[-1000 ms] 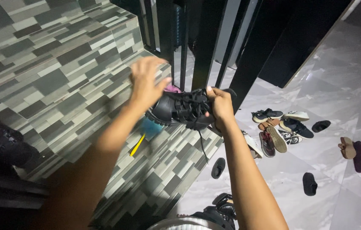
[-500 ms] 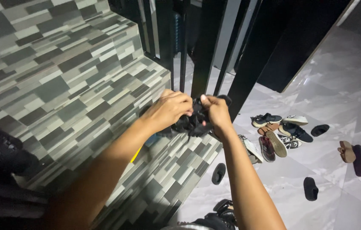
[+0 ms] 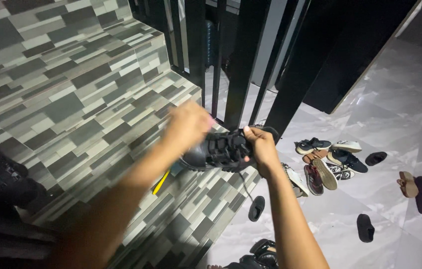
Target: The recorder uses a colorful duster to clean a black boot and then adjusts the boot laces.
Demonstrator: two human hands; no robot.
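Head view, two hands, left hand point(image 3: 187, 124), right hand point(image 3: 259, 147), one black shoe point(image 3: 216, 152) gripped.

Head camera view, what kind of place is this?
Probably a home entryway by a staircase: tiled steps, black railing bars, and many shoes scattered on the glossy floor.

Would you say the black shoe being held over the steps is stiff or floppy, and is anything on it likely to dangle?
The black shoe probably holds its shape: gripped by the right hand at one end, it doesn't sag. A loose lace hangs below, so it may swing or snag. The left hand is blurred.
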